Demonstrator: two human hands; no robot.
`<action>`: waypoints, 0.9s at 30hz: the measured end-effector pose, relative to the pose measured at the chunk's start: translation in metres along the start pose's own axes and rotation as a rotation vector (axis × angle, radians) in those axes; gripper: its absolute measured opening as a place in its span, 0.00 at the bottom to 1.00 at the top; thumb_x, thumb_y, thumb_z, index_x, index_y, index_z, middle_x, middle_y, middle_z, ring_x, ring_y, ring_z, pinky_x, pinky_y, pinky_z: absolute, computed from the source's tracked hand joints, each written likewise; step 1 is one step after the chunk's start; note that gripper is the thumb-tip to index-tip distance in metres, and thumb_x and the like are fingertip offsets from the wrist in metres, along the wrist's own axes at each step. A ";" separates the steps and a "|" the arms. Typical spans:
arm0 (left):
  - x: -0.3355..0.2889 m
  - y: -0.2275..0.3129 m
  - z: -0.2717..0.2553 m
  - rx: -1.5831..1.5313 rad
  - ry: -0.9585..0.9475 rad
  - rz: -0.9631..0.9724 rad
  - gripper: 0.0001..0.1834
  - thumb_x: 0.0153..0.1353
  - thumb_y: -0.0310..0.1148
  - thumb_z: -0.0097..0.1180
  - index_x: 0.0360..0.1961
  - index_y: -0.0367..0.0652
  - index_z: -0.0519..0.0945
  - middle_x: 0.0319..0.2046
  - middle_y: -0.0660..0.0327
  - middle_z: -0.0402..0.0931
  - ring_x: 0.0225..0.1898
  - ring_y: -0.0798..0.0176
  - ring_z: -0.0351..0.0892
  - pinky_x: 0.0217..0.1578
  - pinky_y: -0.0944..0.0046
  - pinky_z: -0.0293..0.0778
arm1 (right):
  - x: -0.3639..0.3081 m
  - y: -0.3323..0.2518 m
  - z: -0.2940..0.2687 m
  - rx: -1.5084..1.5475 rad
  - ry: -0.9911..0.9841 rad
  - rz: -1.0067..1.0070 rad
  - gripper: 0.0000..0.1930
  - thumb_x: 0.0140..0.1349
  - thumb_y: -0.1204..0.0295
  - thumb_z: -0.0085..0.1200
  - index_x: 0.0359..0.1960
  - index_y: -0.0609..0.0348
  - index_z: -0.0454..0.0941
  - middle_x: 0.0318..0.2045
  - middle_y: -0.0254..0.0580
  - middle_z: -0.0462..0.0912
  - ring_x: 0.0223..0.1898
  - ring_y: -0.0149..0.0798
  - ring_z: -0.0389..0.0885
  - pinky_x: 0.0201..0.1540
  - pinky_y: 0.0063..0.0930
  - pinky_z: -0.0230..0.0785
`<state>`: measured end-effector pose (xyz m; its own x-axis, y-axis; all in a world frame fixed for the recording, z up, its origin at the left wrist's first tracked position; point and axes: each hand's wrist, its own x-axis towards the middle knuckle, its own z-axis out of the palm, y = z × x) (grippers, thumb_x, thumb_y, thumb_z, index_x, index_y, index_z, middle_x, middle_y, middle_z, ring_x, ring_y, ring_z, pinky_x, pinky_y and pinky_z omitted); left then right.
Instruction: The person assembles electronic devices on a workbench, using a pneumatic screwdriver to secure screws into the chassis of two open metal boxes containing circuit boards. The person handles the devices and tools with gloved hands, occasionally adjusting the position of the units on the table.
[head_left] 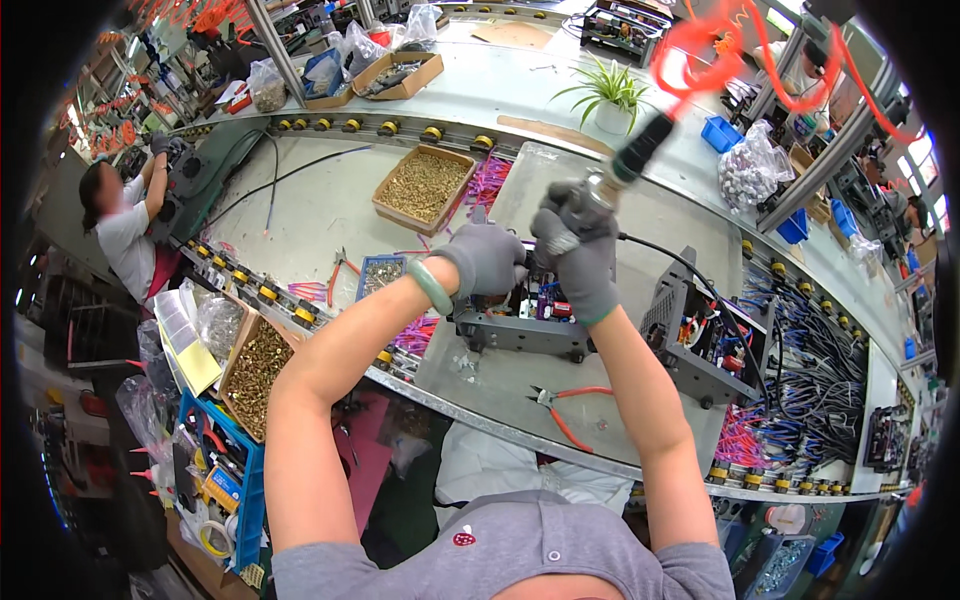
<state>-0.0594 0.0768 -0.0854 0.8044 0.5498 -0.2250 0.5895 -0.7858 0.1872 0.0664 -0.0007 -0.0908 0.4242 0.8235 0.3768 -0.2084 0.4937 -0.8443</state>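
My right hand (pixel 580 258), in a grey glove, is wrapped round a pneumatic screwdriver (pixel 640 148), which tilts up to the right and is blurred at its top. A red coiled air hose (pixel 700 65) joins its upper end. Beneath both hands lies an open dark metal chassis (pixel 530 336) with electronic parts inside. My left hand (pixel 484 260), also gloved, is closed at the chassis's upper left; anything in its fingers is hidden. The screwdriver's tip is hidden by my hands and the chassis parts.
A second open chassis (pixel 705 365) stands on the right, near bundled cables (pixel 810 370). Red-handled cutters (pixel 570 410) lie in front. A box of brass-coloured screws (pixel 425 187) and a blue tray (pixel 382 275) are beyond my left arm. A co-worker (pixel 125 220) is at far left.
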 end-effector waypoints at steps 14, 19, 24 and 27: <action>-0.113 -0.013 0.054 -2.202 0.589 -0.354 0.06 0.66 0.33 0.44 0.40 0.45 0.71 0.20 0.70 0.65 0.17 0.76 0.60 0.14 0.77 0.56 | 0.021 0.007 -0.002 -0.132 -0.262 0.014 0.14 0.54 0.78 0.61 0.42 0.63 0.75 0.32 0.33 0.78 0.29 0.26 0.75 0.34 0.22 0.71; -0.157 0.053 0.105 -2.084 0.357 -0.216 0.11 0.71 0.36 0.39 0.42 0.43 0.71 0.23 0.67 0.69 0.14 0.78 0.56 0.14 0.76 0.51 | -0.003 -0.047 0.007 0.022 -0.160 -0.027 0.17 0.55 0.81 0.58 0.47 0.58 0.73 0.34 0.37 0.77 0.30 0.28 0.77 0.26 0.19 0.70; -0.141 0.109 0.125 -2.145 0.176 -0.284 0.14 0.72 0.36 0.40 0.51 0.39 0.71 0.27 0.65 0.71 0.20 0.77 0.62 0.16 0.77 0.54 | -0.079 -0.098 -0.013 0.149 -0.105 -0.069 0.22 0.56 0.72 0.62 0.52 0.52 0.70 0.36 0.38 0.73 0.31 0.35 0.76 0.27 0.32 0.72; -0.131 0.127 0.117 -2.103 0.211 -0.202 0.15 0.72 0.38 0.41 0.52 0.39 0.70 0.27 0.66 0.69 0.21 0.79 0.61 0.17 0.78 0.54 | -0.116 -0.096 -0.028 0.275 -0.109 -0.206 0.26 0.55 0.64 0.67 0.53 0.53 0.70 0.36 0.38 0.73 0.31 0.37 0.77 0.28 0.34 0.72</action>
<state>-0.0984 -0.1278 -0.1437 0.6406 0.6988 -0.3184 -0.2926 0.6055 0.7401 0.0621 -0.1519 -0.0644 0.3883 0.7165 0.5796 -0.3640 0.6970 -0.6178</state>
